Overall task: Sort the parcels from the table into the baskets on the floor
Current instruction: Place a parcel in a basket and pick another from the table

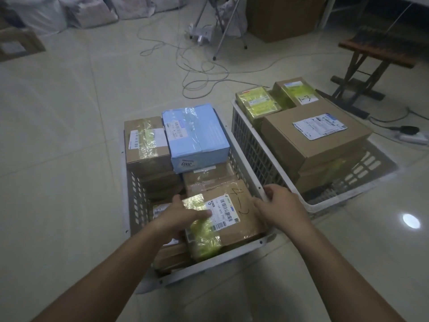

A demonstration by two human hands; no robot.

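Observation:
A brown cardboard parcel (234,219) marked "4-2", with a white label and yellow tape, lies in the near right corner of the left white basket (209,263). My left hand (183,214) grips its left edge, thumb on the label. My right hand (278,205) holds its right edge, against the basket rim. The same basket holds a blue parcel (197,135), a brown taped parcel (146,142) and more boxes beneath. The right white basket (246,135) carries a large brown box (315,138) and two yellow-taped parcels (257,103).
Loose cables (199,70) run over the tiled floor beyond the baskets. A metal stand (222,31) and a cardboard box (283,17) stand at the back. A wooden folding stool (366,59) is at the right, a power strip (415,137) beside it. White sacks (69,12) line the far left.

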